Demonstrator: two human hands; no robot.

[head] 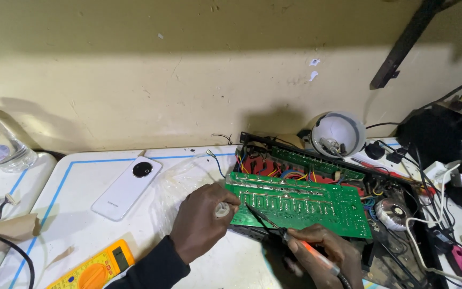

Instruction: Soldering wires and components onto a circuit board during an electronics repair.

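Note:
A green circuit board (306, 206) lies solder side up, tilted over an open black chassis (386, 257) with coloured wires. My right hand (330, 254) grips an orange-handled soldering iron (316, 257); its dark tip reaches up-left to the board's near left corner. My left hand (201, 222) is closed on a small whitish object (222, 209), held against the board's left edge. What that object is I cannot make out. A dark sleeve covers my left forearm.
A white phone (126, 187) lies face down on the white table (81, 225). A yellow multimeter (94, 267) sits at the front edge. A clear plastic bag (180, 179) lies behind my left hand. A white lamp (338, 134), cables and plugs crowd the right side.

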